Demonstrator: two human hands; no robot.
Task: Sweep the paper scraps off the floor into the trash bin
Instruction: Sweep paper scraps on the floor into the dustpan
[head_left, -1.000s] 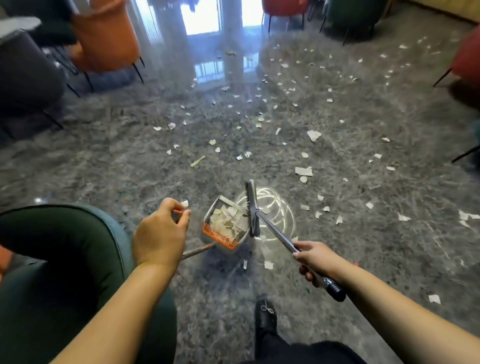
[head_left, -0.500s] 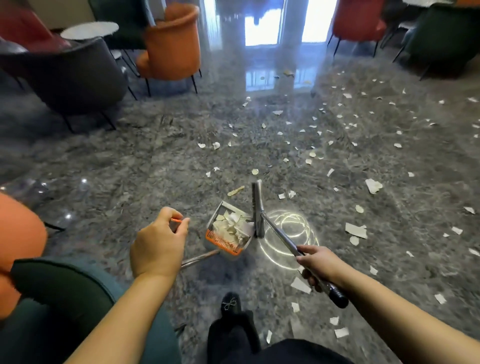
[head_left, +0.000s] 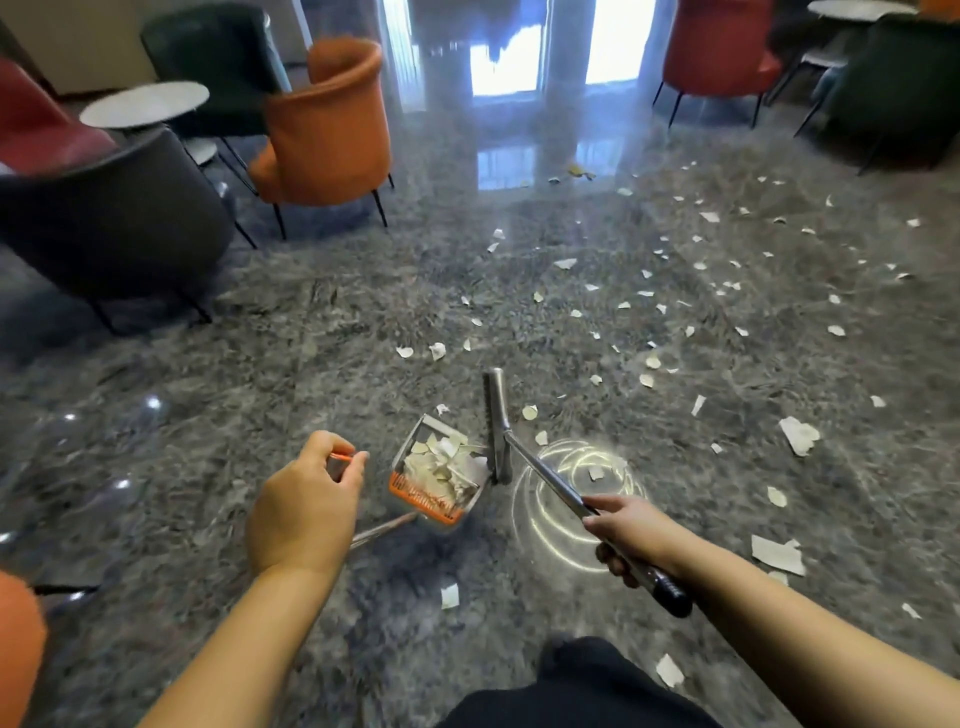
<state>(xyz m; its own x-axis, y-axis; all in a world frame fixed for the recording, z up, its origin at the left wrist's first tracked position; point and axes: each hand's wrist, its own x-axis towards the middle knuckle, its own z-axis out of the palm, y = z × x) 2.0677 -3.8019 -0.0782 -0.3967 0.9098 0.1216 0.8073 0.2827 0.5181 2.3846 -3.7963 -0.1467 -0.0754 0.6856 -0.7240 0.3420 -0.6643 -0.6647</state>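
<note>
Scraps of white paper (head_left: 444, 465) are lying heaped in the dustpan (head_left: 439, 478), a metal tray with an orange comb edge, sitting on the grey marble floor (head_left: 363, 322) between the two hands. Just left of the dustpan, the left hand (head_left: 304, 501) is curling its fingers round the orange tip of the pan's handle, whose thin rod is showing below the wrist; most of that grip is being hidden by the back of the hand. Just right of the dustpan, the right hand (head_left: 626, 535) is gripping the metal shaft of the broom (head_left: 496, 423), whose narrow head is standing against the pan's right side; its bristles are hard to make out. Beyond the dustpan, loose scraps (head_left: 644, 304) are lying scattered toward the bright windows, and an orange chair (head_left: 327, 130) is standing far left of it. Compared with a moment ago, the view is tilting higher, taking in more chairs, while both hands are keeping their holds.
</note>
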